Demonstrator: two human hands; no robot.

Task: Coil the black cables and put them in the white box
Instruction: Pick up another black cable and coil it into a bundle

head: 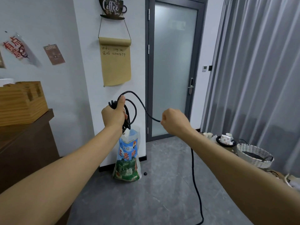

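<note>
Two hands are raised in front of a white wall and a frosted glass door [172, 67]. The left hand [114, 116] is closed in a fist round a bundle of loops of one black cable [130, 111], thumb pressed up along the top of the coil; the loops hang below the fist, with a plug end dangling at the wrist. From the top of the coil the cable arcs over and down to the right hand [174, 122], whose curled fingers pinch it at the fingertips. Below the right forearm the same cable drops to the grey floor [162, 184] and runs off the bottom edge of the view. The hands are well apart, with the span of cable between them.

One printed plastic bag [127, 159] stands on the floor against the wall, just below the left hand, and one small black object [145, 173] lies beside it. One white woven basket [254, 155] sits low at the right, with something dark coiled inside. Near it are a few paper cups [208, 135]. Stacked wooden trays [21, 103] rest on a brown bench [24, 143] at the left. Grey curtains [259, 70] hang at the right.
</note>
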